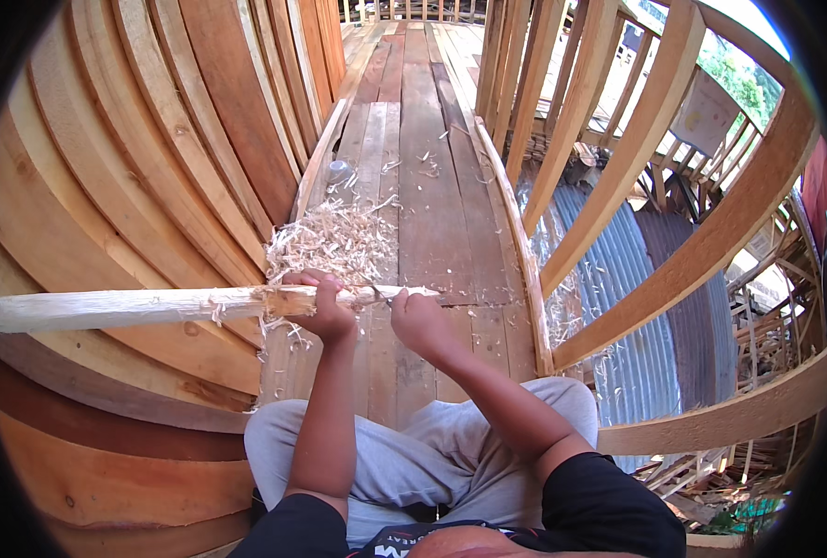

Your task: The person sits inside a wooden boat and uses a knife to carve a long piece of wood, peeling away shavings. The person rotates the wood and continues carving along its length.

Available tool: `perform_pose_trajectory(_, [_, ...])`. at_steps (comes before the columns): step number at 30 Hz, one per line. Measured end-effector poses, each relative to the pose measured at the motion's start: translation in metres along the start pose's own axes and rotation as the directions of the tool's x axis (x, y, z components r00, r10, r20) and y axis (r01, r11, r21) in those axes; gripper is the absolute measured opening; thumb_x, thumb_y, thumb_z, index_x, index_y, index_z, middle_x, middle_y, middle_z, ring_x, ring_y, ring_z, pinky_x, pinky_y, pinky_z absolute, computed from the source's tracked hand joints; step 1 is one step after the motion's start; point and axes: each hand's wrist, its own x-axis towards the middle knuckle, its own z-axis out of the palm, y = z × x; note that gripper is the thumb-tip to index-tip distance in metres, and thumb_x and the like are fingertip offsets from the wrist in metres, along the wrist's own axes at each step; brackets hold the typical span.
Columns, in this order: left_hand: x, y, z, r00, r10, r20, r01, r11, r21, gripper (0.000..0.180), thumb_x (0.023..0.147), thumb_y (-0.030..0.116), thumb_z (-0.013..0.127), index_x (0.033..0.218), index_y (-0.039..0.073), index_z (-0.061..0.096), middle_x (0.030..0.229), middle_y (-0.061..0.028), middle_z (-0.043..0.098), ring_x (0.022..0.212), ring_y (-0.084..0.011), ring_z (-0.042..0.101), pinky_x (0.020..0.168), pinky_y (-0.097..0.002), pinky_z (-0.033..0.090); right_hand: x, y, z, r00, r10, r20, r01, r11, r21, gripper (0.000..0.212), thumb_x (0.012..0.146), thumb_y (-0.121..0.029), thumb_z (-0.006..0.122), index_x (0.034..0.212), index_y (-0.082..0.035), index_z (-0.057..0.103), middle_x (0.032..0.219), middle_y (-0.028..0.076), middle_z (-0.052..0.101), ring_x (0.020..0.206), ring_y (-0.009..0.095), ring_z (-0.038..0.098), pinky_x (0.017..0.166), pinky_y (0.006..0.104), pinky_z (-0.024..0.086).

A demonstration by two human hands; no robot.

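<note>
The left hand point(319, 302) grips a long pale stick point(134, 307) held crosswise over the plank walkway point(427, 167); the right hand point(416, 321) is closed around a small blade point(383, 294) at its tip. Shavings point(334, 242) lie ahead, curved planks point(153, 167) crowd the left, and open ribs point(637, 158) edge the right.

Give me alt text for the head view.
The left hand grips a long pale wooden stick while the right hand works a small blade at its tip. Wood shavings litter the plank walkway ahead.
</note>
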Motion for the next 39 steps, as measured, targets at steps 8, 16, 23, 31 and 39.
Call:
perform_pose_trajectory(8, [0.010, -0.001, -0.002, 0.988, 0.001, -0.154, 0.007, 0.998, 0.056, 0.022, 0.071, -0.009, 0.052, 0.083, 0.007, 0.041, 0.068, -0.0070, 0.051, 0.058, -0.0165, 0.052, 0.060, -0.0298, 0.048, 0.030, 0.050, 0.031, 0.993, 0.080, -0.088, -0.081, 0.997, -0.002, 0.057, 0.095, -0.033, 0.029, 0.083, 0.009, 0.064, 0.091, 0.033, 0.062, 0.089, 0.048, 0.060, 0.083, 0.0532, 0.046])
perform_pose_trajectory(16, [-0.001, 0.002, 0.002, 0.999, 0.039, -0.034, -0.036, 0.994, 0.105, 0.025, 0.067, -0.011, 0.050, 0.081, 0.007, 0.040, 0.070, -0.0065, 0.049, 0.062, -0.0168, 0.050, 0.060, -0.0291, 0.047, -0.007, -0.002, -0.005, 1.000, 0.000, -0.025, -0.002, 0.999, -0.054, 0.054, 0.096, -0.032, 0.028, 0.084, 0.005, 0.066, 0.091, 0.029, 0.065, 0.089, 0.045, 0.062, 0.084, 0.0509, 0.048])
perform_pose_trajectory(23, [0.005, 0.004, 0.002, 0.990, -0.079, -0.121, 0.079, 0.997, 0.001, 0.026, 0.069, -0.009, 0.050, 0.082, 0.009, 0.038, 0.070, -0.0066, 0.048, 0.061, -0.0151, 0.049, 0.060, -0.0278, 0.045, 0.029, 0.047, 0.026, 0.993, 0.106, -0.047, -0.106, 0.994, 0.002, 0.056, 0.096, -0.033, 0.027, 0.085, 0.004, 0.066, 0.091, 0.028, 0.065, 0.089, 0.045, 0.062, 0.084, 0.0520, 0.047])
perform_pose_trajectory(31, [0.000, 0.004, 0.007, 0.999, -0.038, 0.036, 0.036, 0.998, 0.058, 0.025, 0.068, -0.008, 0.049, 0.083, 0.008, 0.037, 0.068, -0.0072, 0.048, 0.058, -0.0147, 0.047, 0.060, -0.0277, 0.045, -0.014, -0.010, 0.001, 0.996, -0.073, -0.052, 0.075, 0.996, 0.045, 0.054, 0.095, -0.031, 0.030, 0.075, 0.004, 0.067, 0.081, 0.028, 0.065, 0.079, 0.045, 0.063, 0.076, 0.0525, 0.048])
perform_pose_trajectory(39, [0.005, 0.004, 0.001, 0.994, -0.087, -0.072, 0.088, 0.996, 0.017, 0.024, 0.068, -0.007, 0.049, 0.082, 0.009, 0.037, 0.064, -0.0050, 0.045, 0.058, -0.0143, 0.046, 0.058, -0.0269, 0.044, 0.028, 0.062, 0.028, 0.985, 0.163, -0.056, -0.163, 0.987, 0.006, 0.052, 0.095, -0.031, 0.030, 0.086, 0.003, 0.068, 0.093, 0.027, 0.065, 0.090, 0.042, 0.063, 0.081, 0.0511, 0.048])
